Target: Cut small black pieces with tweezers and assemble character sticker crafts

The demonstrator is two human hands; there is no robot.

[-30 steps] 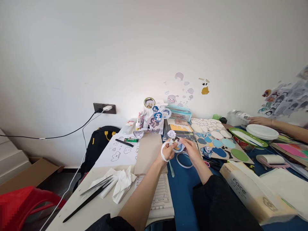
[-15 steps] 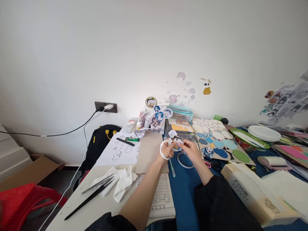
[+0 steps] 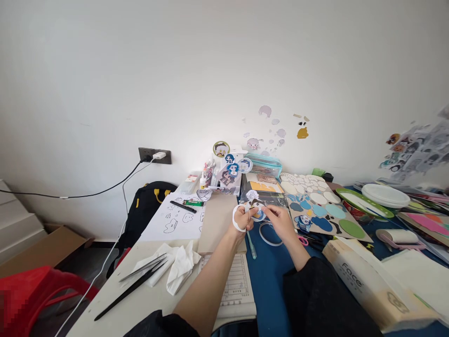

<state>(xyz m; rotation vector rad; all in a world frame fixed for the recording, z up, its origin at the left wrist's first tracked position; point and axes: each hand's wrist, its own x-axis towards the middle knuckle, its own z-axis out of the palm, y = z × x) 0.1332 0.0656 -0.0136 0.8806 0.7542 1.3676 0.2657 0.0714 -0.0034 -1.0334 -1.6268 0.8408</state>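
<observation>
My left hand point(image 3: 242, 219) is closed on a small paper cutout point(image 3: 258, 214) printed with a cartoon figure, in white, blue and dark colours. A white tape roll point(image 3: 235, 220) hangs around the same hand. At the cutout's right edge my right hand point(image 3: 281, 223) has thumb and forefinger pinched together; what lies between them is too small to make out. Below the hands, a pale ring-shaped tape roll point(image 3: 271, 243) rests on the blue cloth. A teal pen point(image 3: 251, 248) lies just left of it.
Tweezers point(image 3: 140, 267) and crumpled tissues point(image 3: 182, 267) lie on the left. A brown board point(image 3: 217, 224) sits beside the drawing sheet point(image 3: 154, 224). On the right are a board of coloured shapes point(image 3: 336, 215), pink-handled scissors point(image 3: 303, 240) and a tissue box point(image 3: 365, 281).
My right fingers have drawn back slightly to the right from over the cutout, uncovering more of its blue part. My left hand stays almost in place.
</observation>
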